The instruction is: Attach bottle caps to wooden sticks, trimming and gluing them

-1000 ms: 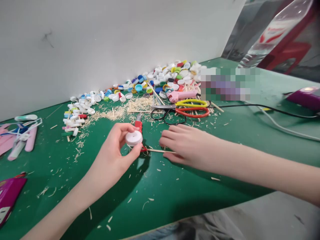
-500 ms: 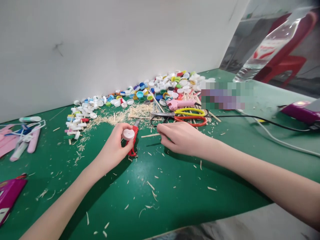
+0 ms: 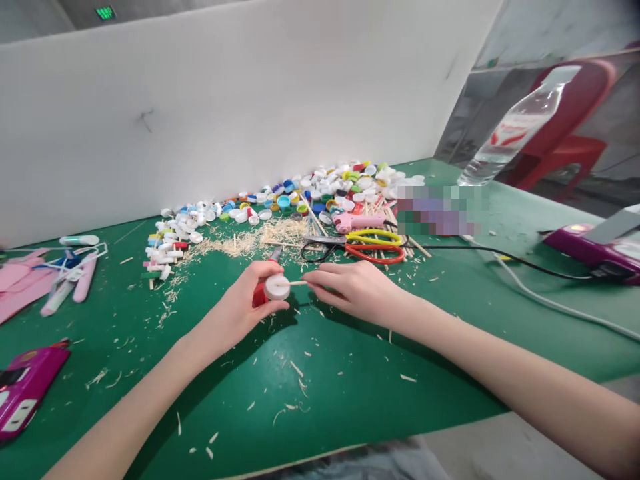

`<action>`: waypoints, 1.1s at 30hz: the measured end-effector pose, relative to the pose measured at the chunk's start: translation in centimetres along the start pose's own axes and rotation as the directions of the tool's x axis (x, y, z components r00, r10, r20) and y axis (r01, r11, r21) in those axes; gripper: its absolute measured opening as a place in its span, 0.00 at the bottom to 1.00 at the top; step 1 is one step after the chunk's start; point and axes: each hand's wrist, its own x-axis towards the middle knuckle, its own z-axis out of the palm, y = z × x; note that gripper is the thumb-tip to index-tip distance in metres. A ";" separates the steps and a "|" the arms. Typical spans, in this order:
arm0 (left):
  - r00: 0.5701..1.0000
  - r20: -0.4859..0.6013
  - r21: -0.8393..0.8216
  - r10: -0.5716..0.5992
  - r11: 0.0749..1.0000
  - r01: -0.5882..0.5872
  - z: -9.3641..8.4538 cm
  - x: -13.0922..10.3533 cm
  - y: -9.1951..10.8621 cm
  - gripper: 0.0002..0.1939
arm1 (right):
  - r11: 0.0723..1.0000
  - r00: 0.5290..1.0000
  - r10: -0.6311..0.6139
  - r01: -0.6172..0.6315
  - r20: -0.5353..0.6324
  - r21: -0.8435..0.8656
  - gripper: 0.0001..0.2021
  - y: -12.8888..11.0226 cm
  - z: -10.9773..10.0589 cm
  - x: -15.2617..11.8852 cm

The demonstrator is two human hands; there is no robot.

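My left hand [image 3: 250,297] grips a white bottle cap [image 3: 277,287] between thumb and fingers, over red-handled scissors [image 3: 259,294] whose blade tip shows beyond the hand. A thin wooden stick [image 3: 297,283] is pinched in my right hand [image 3: 350,287], its left end at the cap's face. Whether the tip has entered the cap cannot be made out. Beyond my right hand lie larger scissors [image 3: 373,245] with yellow and orange handles, and a pink glue gun [image 3: 357,222].
Many loose caps [image 3: 350,175] are heaped along the white partition [image 3: 280,100]. Caps on sticks [image 3: 167,250] and wood shavings [image 3: 240,241] lie at left. A water bottle [image 3: 510,137], black cable [image 3: 480,248] and purple device [image 3: 590,247] are at right, another purple device [image 3: 33,387] at left.
My hands have come closer together, and the stick's left end has moved to the cap. The cap's face has turned toward the stick. The camera view has shifted slightly.
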 end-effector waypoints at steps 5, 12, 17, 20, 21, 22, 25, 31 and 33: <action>0.995 -0.093 -0.117 0.046 0.991 -0.057 0.1 0.0 0.0 0.16 | 1.000 0.999 -0.011 0.011 -0.040 0.004 0.15 0.0 -0.5 -0.2; 0.993 -0.118 -0.099 -0.019 0.995 0.008 -0.1 -0.3 1.0 0.15 | 0.999 0.999 -0.032 0.033 -0.034 0.030 0.16 0.2 -0.9 -0.4; 0.983 -0.184 -0.162 -0.013 0.987 -0.017 0.4 -0.2 1.5 0.11 | 0.997 0.999 -0.025 0.028 -0.033 0.074 0.18 0.3 -0.5 -0.5; 0.970 -0.173 -0.343 -0.172 0.934 0.104 0.7 -0.1 1.8 0.14 | 0.999 0.998 0.007 -0.004 -0.061 0.049 0.17 -0.1 -0.2 -0.5; 0.964 -0.172 -0.377 -0.204 0.918 0.127 0.8 0.0 1.9 0.15 | 0.999 0.997 0.014 -0.011 -0.072 0.042 0.17 -0.3 -0.2 -0.5; 0.959 -0.172 -0.396 -0.225 0.907 0.142 0.8 0.0 2.0 0.15 | 0.999 0.997 0.019 -0.016 -0.080 0.038 0.17 -0.4 -0.2 -0.5; 0.952 -0.182 -0.425 -0.247 0.893 0.150 0.7 0.1 1.9 0.14 | 0.999 0.997 0.030 -0.029 -0.078 0.015 0.17 -0.9 -0.1 -0.5; 0.949 -0.176 -0.459 -0.263 0.874 0.158 1.1 0.0 1.7 0.12 | 0.995 0.998 0.050 -0.046 -0.046 0.085 0.17 -0.9 -0.3 -0.5; 0.951 -0.164 -0.467 -0.263 0.870 0.160 1.2 0.1 1.6 0.12 | 0.982 0.998 0.057 -0.055 -0.009 0.182 0.16 -0.8 -0.5 -0.4</action>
